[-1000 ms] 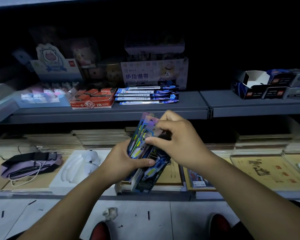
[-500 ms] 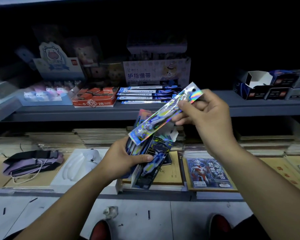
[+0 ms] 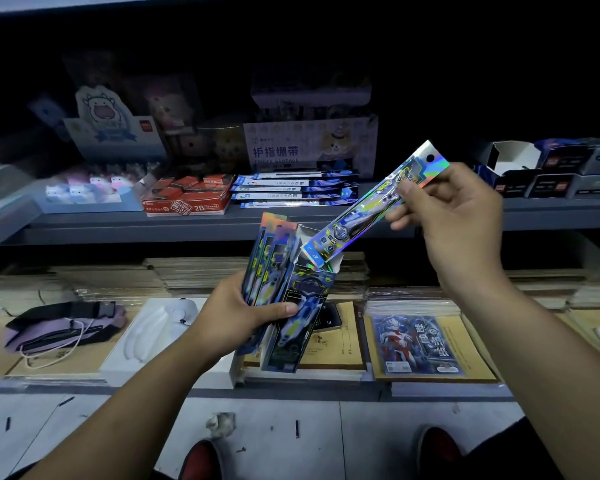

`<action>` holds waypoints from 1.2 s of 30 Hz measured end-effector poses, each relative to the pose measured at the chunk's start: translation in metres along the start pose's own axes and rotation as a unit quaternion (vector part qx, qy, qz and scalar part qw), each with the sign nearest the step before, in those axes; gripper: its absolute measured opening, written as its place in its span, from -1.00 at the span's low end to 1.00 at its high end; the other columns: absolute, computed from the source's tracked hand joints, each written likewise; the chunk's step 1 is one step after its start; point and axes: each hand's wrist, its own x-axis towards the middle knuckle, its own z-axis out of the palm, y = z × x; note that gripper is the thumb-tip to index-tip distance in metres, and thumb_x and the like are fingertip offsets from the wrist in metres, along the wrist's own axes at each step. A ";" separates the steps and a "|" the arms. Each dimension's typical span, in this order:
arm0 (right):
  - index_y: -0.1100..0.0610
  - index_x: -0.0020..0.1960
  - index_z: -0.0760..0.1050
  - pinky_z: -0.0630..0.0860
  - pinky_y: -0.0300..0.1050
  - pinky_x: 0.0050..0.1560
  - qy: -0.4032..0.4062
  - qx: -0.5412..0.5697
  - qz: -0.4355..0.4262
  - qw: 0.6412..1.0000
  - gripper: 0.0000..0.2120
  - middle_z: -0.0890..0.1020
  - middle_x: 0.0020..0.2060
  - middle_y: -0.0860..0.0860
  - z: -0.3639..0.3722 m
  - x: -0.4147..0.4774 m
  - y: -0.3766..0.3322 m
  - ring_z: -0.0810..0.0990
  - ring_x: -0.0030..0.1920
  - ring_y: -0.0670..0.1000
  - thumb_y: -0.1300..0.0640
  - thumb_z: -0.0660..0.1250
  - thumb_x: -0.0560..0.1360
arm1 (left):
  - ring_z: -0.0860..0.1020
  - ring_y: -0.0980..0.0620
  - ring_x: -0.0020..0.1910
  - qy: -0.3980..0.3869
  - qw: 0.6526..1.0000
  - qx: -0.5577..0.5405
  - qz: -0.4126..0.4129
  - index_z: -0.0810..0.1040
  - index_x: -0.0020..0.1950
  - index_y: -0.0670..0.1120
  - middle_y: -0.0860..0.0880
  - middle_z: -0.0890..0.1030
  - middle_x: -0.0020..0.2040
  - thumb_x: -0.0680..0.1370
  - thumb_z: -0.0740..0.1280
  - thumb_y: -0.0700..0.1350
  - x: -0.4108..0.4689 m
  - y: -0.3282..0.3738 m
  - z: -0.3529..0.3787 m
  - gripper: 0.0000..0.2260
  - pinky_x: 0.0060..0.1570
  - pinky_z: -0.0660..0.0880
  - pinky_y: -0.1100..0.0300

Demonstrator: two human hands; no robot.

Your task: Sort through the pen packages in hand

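Observation:
My left hand [image 3: 236, 317] grips an open dark blue carton [image 3: 302, 306] together with a few shiny holographic packets [image 3: 269, 251] that stick up out of its top. My right hand [image 3: 458, 220] pinches one long holographic packet [image 3: 371, 206] near its hang-hole end. That packet slants down to the left, its lower end just above the carton's open mouth. Both hands are in front of a grey shop shelf [image 3: 201, 226].
On the shelf lie a row of similar blue packets [image 3: 291, 188], a red 2B box [image 3: 184, 199], a finger-bandage display box [image 3: 309, 147] and dark boxes [image 3: 551, 171] at the right. Below are stacked notebooks [image 3: 430, 344], a white tray [image 3: 160, 327] and a purple pouch [image 3: 59, 327].
My right hand has drawn one packet up and to the right out of the bundle in my left hand. The left hand has stayed in place with the carton.

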 end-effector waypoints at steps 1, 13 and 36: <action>0.32 0.04 0.51 0.62 -0.12 -0.32 -0.001 -0.002 -0.003 1.000 -0.95 0.67 -0.29 0.18 -0.001 0.001 0.000 0.67 -0.36 0.07 0.35 0.35 0.60 | 0.51 0.23 -0.58 -0.001 1.000 0.002 -0.002 0.59 0.01 -0.12 0.08 0.64 -0.43 0.44 0.54 -0.26 0.000 0.000 0.000 -0.78 -0.55 0.38 0.44; 0.13 -0.03 0.54 0.66 -0.03 -0.24 -0.046 -0.070 -0.037 0.996 -0.91 0.67 -0.31 0.10 0.007 -0.012 0.005 0.71 -0.31 0.10 0.28 0.37 0.61 | 0.62 0.21 -0.45 -0.005 1.000 0.027 -0.002 0.59 0.04 -0.07 0.08 0.70 -0.33 0.41 0.58 -0.20 0.002 -0.003 -0.001 -0.72 -0.42 0.48 0.38; -0.01 0.00 0.64 0.59 0.06 -0.09 -0.247 -0.395 -0.069 0.882 -0.88 0.65 -0.15 -0.10 0.039 -0.047 0.024 0.60 -0.09 -0.01 -0.03 0.37 0.60 | 0.71 0.13 0.00 -0.017 0.996 0.081 0.033 0.62 0.17 -0.01 0.10 0.75 0.01 0.37 0.62 -0.15 0.008 -0.016 -0.005 -0.60 0.09 0.63 0.10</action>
